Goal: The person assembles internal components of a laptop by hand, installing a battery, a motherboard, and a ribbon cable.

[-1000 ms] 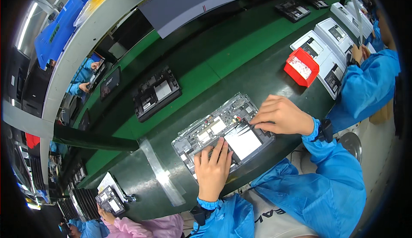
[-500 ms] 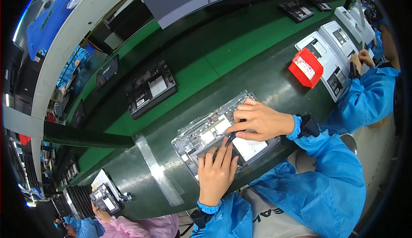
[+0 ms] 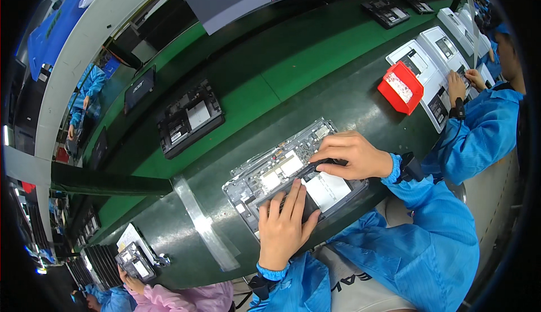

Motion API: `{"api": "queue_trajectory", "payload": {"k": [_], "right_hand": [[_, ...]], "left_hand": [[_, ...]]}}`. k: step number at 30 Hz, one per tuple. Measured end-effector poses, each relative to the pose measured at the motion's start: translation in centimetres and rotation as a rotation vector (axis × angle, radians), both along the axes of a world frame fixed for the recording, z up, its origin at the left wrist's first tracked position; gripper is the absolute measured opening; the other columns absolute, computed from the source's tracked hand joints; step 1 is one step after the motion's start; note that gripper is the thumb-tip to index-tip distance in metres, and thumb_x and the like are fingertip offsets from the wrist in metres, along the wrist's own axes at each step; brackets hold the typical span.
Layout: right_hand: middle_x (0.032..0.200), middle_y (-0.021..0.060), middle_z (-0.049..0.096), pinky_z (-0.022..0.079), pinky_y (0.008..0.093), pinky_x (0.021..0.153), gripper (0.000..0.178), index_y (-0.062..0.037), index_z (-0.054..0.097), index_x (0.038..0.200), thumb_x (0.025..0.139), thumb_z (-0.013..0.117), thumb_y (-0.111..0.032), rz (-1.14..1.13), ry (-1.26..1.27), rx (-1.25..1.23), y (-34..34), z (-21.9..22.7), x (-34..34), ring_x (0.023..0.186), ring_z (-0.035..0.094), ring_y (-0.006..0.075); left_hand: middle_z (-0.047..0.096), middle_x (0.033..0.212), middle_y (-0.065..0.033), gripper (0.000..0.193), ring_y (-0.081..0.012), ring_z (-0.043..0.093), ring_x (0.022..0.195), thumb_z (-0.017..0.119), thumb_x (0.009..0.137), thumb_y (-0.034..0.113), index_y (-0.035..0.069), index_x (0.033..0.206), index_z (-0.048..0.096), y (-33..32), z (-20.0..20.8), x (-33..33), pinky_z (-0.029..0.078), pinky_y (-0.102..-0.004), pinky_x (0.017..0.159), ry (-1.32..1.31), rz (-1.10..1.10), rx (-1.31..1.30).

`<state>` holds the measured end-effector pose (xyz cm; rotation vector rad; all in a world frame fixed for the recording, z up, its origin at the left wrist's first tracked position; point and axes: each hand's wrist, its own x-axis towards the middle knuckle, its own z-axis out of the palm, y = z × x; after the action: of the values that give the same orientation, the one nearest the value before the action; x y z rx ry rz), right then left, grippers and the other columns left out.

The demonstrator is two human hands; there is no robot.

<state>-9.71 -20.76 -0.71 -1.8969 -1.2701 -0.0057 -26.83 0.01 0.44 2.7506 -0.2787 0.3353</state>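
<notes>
An opened laptop base [image 3: 242, 191] with its circuit board bared lies on the dark green bench in front of me. My left hand [image 3: 280, 224] rests palm down over the base's near left part, fingers stretched out over a black flat part. In my right hand [image 3: 358, 157], thumb and fingers pinch a slim black tool, apparently tweezers [image 3: 311, 169], above the middle of the board. The tool slants down left toward my left fingertips; its tip is hard to make out. A white-labelled flat part [image 3: 327, 191] sits in the base below my right hand.
A red bin [image 3: 401, 88] of tiny pieces stands far right, beside light-coloured laptop parts [image 3: 437, 106] and a co-worker's hands [image 3: 457, 87]. Another opened laptop [image 3: 194, 120] lies on the green conveyor. Clear tape [image 3: 205, 222] crosses the bench; a pink-sleeved co-worker holds a board [image 3: 135, 261] at left.
My right hand has shifted slightly right, and the tool now lies flatter, its tip farther from my left fingers. My left hand stays almost in place. The conveyor laptop sits slightly farther left.
</notes>
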Motion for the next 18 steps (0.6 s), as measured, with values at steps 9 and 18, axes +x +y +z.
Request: {"api": "queue_trajectory", "payload": {"k": [9, 18], "right_hand": [[0.099, 0.0057, 0.066, 0.055, 0.0364, 0.066, 0.031, -0.0093, 0.078, 0.117, 0.086, 0.079, -0.008, -0.006, -0.080, 0.061, 0.09, -0.75, -0.44, 0.079, 0.068, 0.0235], [0.098, 0.0055, 0.065, 0.054, 0.0367, 0.066, 0.036, -0.0111, 0.078, 0.120, 0.084, 0.078, -0.005, 0.021, -0.087, 0.058, 0.36, -0.78, -0.35, 0.078, 0.067, 0.0239]], "left_hand": [[0.064, 0.145, -0.0039, 0.055, -0.0283, 0.059, 0.114, 0.079, 0.084, 0.030, 0.005, 0.132, 0.070, 0.17, -0.03, 0.09, 0.045, -0.0428, 0.095, 0.000, -0.023, 0.030], [0.063, 0.146, -0.0039, 0.057, -0.0271, 0.059, 0.113, 0.078, 0.088, 0.036, 0.003, 0.133, 0.069, 0.42, -0.12, 0.18, 0.046, -0.0405, 0.093, -0.014, -0.036, 0.062]]}}
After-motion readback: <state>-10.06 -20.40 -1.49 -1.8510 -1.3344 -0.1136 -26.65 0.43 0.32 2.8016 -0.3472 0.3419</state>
